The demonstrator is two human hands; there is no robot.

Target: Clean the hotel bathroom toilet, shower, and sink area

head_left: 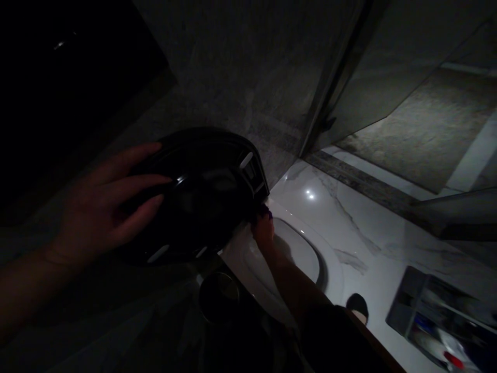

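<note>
Dim light, detail poor. Left hand (104,207) and its forearm bare: no sleeve, no glove, no ring or watch visible. Right hand (264,230) also bare; forearm uncovered up to a dark sleeve near the elbow. Sleeve fabric and colour indistinct in shadow.

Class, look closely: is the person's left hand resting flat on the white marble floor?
No. The left hand lies spread on the raised black toilet lid, off the floor.

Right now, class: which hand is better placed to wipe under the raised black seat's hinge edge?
The right hand: it reaches the hinge edge of the black seat, above the white bowl. The left hand props the seat.
</note>
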